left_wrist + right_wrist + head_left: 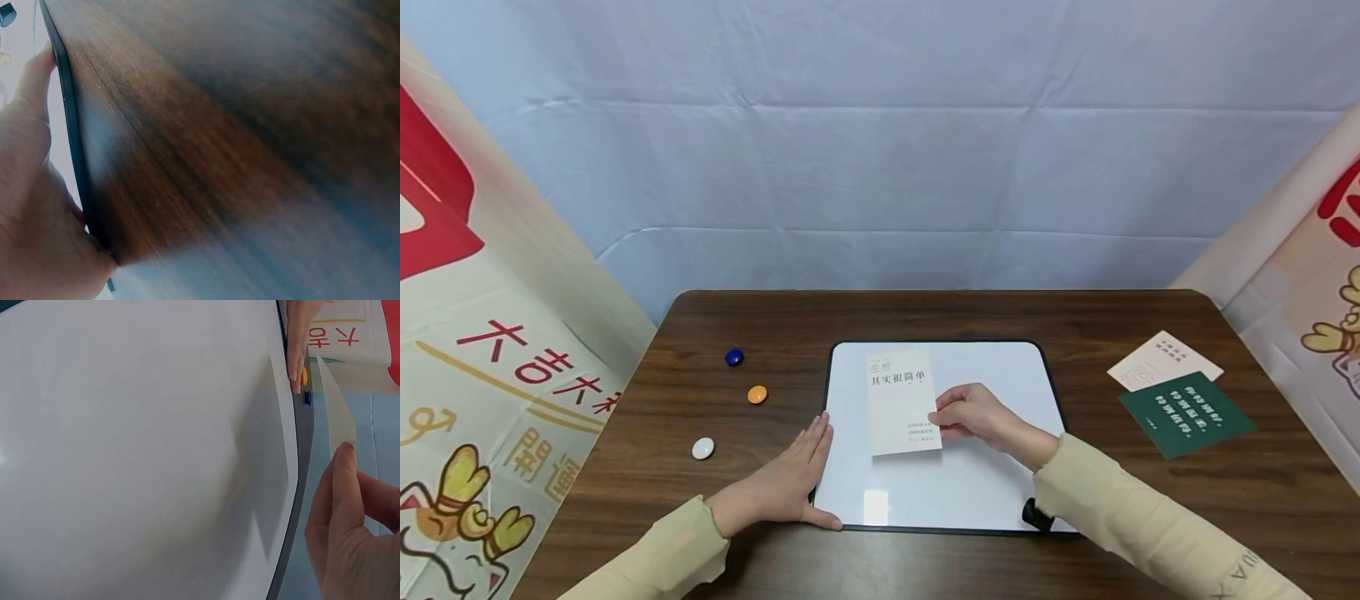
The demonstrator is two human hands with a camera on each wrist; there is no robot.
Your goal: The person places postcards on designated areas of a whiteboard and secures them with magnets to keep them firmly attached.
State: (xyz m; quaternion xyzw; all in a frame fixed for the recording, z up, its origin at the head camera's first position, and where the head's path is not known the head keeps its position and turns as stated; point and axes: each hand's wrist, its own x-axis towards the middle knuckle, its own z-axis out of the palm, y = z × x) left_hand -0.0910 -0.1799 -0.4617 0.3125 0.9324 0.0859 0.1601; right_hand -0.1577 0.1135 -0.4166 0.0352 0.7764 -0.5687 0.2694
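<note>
A small whiteboard (977, 492) with a dark frame lies on the wooden table. My left hand (790, 475) rests along its left edge, fingers straight and thumb at the near corner; the left wrist view shows the hand (31, 187) against the black frame. With thumb and fingertips, my right hand (981, 417) pinches the right edge of a white card (898, 408) printed with dark characters. In the right wrist view the card (336, 419) stands off the board's surface, and a shadow falls beneath it.
To the left lie a blue round magnet (733, 357), an orange one (757, 394) and a white one (703, 448). On the right, a green card (1187, 414) overlaps a pale card (1157, 360). A black object (1036, 514) sits at the board's near right corner.
</note>
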